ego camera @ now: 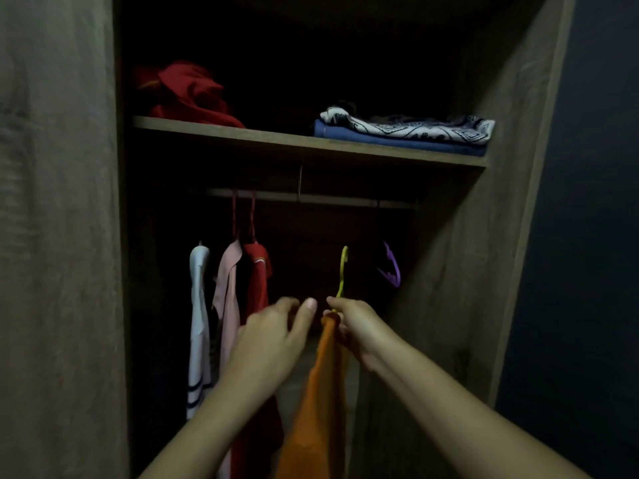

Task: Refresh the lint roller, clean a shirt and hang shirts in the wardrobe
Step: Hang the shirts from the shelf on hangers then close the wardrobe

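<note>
The right hand grips the yellow hanger carrying the orange shirt, hook upright, well below the rail; the left hand hovers beside it, fingers loosely spread, holding nothing.

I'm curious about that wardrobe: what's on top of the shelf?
On the shelf: a crumpled red garment at left, a patterned cloth over a folded blue one at right. The back is too dark.
</note>
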The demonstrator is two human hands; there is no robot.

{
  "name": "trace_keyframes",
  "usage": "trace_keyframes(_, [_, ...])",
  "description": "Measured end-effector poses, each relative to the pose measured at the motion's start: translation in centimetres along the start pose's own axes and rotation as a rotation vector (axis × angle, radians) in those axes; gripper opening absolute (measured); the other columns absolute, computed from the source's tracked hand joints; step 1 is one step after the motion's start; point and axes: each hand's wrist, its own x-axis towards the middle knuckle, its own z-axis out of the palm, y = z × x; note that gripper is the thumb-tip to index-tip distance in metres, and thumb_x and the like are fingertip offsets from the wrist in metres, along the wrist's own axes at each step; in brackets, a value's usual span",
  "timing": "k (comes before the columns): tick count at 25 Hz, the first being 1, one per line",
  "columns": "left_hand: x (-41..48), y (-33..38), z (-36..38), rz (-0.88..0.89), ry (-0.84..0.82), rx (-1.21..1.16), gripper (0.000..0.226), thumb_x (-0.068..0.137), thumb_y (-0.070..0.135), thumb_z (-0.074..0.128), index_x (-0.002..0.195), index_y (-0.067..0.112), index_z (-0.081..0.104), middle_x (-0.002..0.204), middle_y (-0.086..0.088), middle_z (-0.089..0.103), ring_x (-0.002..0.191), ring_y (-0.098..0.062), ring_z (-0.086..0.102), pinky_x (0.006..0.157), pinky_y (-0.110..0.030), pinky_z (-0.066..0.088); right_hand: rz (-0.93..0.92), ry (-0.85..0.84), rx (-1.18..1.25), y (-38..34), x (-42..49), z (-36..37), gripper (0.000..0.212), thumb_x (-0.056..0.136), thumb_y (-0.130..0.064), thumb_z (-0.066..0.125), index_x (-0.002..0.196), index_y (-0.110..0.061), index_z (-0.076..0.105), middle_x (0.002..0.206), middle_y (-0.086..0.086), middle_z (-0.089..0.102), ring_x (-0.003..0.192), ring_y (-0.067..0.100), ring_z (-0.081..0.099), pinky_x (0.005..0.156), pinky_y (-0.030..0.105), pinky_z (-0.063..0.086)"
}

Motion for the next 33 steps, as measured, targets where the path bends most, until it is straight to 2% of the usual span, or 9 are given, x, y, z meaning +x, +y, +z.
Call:
trace_keyframes(2, [3.7, -2.0, 0.6, -0.015, 0.097, -0.122, 0.042, 0.093, 0.039, 0.048, 0.129, 0.018, 0.05, 0.126, -0.002, 0.056, 0.117, -0.016, 0.051, 0.092, -0.024, 0.036, -0.073, 0.039, -0.028, -1.0, 0.8, -0.3, 0.037, 0.088, -0.03, 0.058, 0.116, -0.006, 0.058, 0.079, 0.0, 0.059, 0.075, 0.013, 0.057, 0.071, 0.025, 0.046])
trace_keyframes(8, [11.3, -4.5, 3.5, -0.401, 0.169, -0.206, 0.073, 0.085, 0.016, 0.059, 0.147, 0.008, 0.02, 0.145, -0.021, 0.036, 0.131, -0.036, 0.037, 0.107, -0.042, 0.033, -0.22, 0.034, -0.16, -4.2, 3.6, -2.2, 0.066, 0.084, 0.008, 0.054, 0.143, -0.007, 0.028, 0.116, 0.008, 0.057, 0.094, 0.009, 0.055, 0.082, 0.023, 0.047])
trace_keyframes(11, [12.8, -3.9, 4.4, -0.474, 0.075, -0.267, 0.07, 0.088, 0.003, 0.047, 0.149, 0.011, 0.014, 0.138, -0.025, 0.042, 0.111, -0.035, 0.051, 0.085, -0.032, 0.04, -0.226, 0.046, -0.14, -5.4, 5.7, -3.4, 0.065, 0.085, 0.012, 0.046, 0.144, -0.008, 0.028, 0.117, 0.008, 0.058, 0.092, 0.003, 0.056, 0.067, 0.014, 0.048])
trace_keyframes(14, [13.0, -3.2, 5.6, -0.42, -0.041, -0.211, 0.075, 0.088, 0.001, 0.044, 0.15, 0.019, 0.007, 0.137, -0.024, 0.044, 0.104, -0.031, 0.056, 0.078, -0.025, 0.044, -0.257, 0.022, -0.15, -6.4, 7.9, -3.8, 0.071, 0.08, 0.016, 0.043, 0.145, -0.01, 0.028, 0.124, 0.005, 0.053, 0.108, 0.013, 0.055, 0.077, 0.019, 0.046])
trace_keyframes(20, [12.8, -3.7, 4.9, -0.402, -0.033, -0.21, 0.074, 0.091, 0.004, 0.045, 0.15, 0.019, 0.004, 0.144, -0.017, 0.041, 0.126, -0.03, 0.045, 0.092, -0.022, 0.034, -0.319, -0.019, -0.203, -9.0, 11.4, -2.0, 0.055, 0.084, 0.008, 0.041, 0.136, -0.009, 0.041, 0.113, 0.004, 0.055, 0.093, 0.012, 0.057, 0.074, 0.02, 0.046])
trace_keyframes(22, [12.8, -4.1, 4.5, -0.389, -0.032, -0.23, 0.075, 0.09, 0.004, 0.047, 0.15, 0.023, 0.007, 0.145, -0.014, 0.04, 0.126, -0.027, 0.047, 0.098, -0.021, 0.035, -0.335, -0.018, -0.256, -9.8, 12.9, -1.2, 0.032, 0.083, 0.004, 0.043, 0.1, -0.015, 0.061, 0.089, 0.002, 0.06, 0.077, 0.013, 0.058, 0.066, 0.023, 0.046])
trace_keyframes(24, [12.9, -4.5, 4.2, -0.377, -0.052, -0.257, 0.076, 0.087, 0.001, 0.045, 0.149, 0.026, 0.008, 0.146, -0.013, 0.039, 0.122, -0.026, 0.05, 0.103, -0.03, 0.041, -0.329, 0.008, -0.29, -10.2, 14.6, -0.6, 0.022, 0.078, -0.002, 0.044, 0.077, -0.016, 0.06, 0.072, 0.002, 0.058, 0.064, 0.016, 0.057, 0.058, 0.025, 0.043])
trace_keyframes(30, [12.5, -4.7, 3.0, -0.342, -0.121, -0.162, 0.076, 0.088, 0.001, 0.044, 0.15, 0.024, 0.006, 0.15, -0.008, 0.035, 0.127, -0.017, 0.043, 0.074, -0.005, 0.034, -0.256, 0.04, -0.423, -8.1, 15.5, 0.0, 0.027, 0.074, -0.012, 0.043, 0.091, -0.012, 0.063, 0.082, 0.007, 0.061, 0.075, 0.023, 0.059, 0.066, 0.028, 0.044])
trace_keyframes(33, [12.3, -3.8, 1.7, -0.285, -0.087, 0.049, 0.074, 0.09, 0.009, 0.049, 0.15, 0.015, 0.005, 0.154, -0.012, 0.025, 0.139, -0.021, 0.03, 0.099, -0.014, 0.03, -0.358, 0.116, -0.741, -8.8, 14.1, -0.5, 0.039, 0.081, -0.02, 0.05, 0.118, -0.01, 0.055, 0.115, 0.015, 0.056, 0.111, 0.031, 0.054, 0.09, 0.032, 0.046])
